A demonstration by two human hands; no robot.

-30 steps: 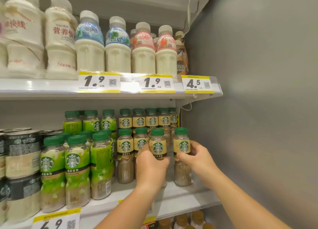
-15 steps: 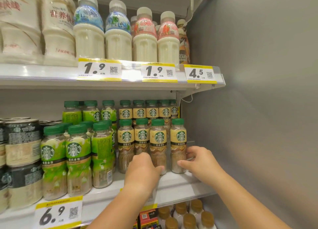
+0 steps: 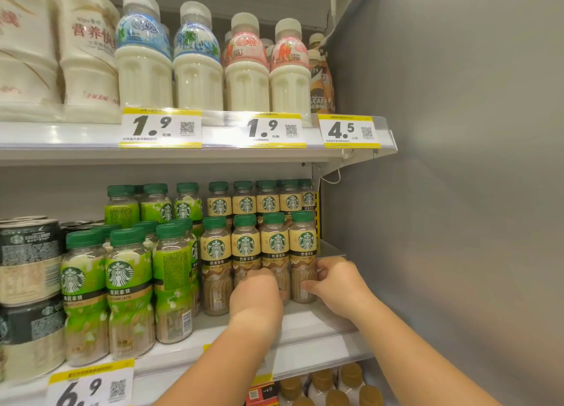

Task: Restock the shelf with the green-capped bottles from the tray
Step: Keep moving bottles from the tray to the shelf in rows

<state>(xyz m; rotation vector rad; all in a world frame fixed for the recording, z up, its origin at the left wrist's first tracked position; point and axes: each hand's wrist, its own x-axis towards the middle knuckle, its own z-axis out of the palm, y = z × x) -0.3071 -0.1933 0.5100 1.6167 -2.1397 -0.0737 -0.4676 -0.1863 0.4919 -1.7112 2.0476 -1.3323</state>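
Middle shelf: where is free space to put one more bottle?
Bare white shelf lies before the cream-labelled green-capped bottles, out to the grey side wall. The left is crowded with green-labelled bottles and dark cans.

A plain grey side wall (image 3: 457, 161) closes off the right of white shelving (image 3: 61, 152) edged with yellow price tags (image 3: 160, 128).

Both arms outstretched, hands curled
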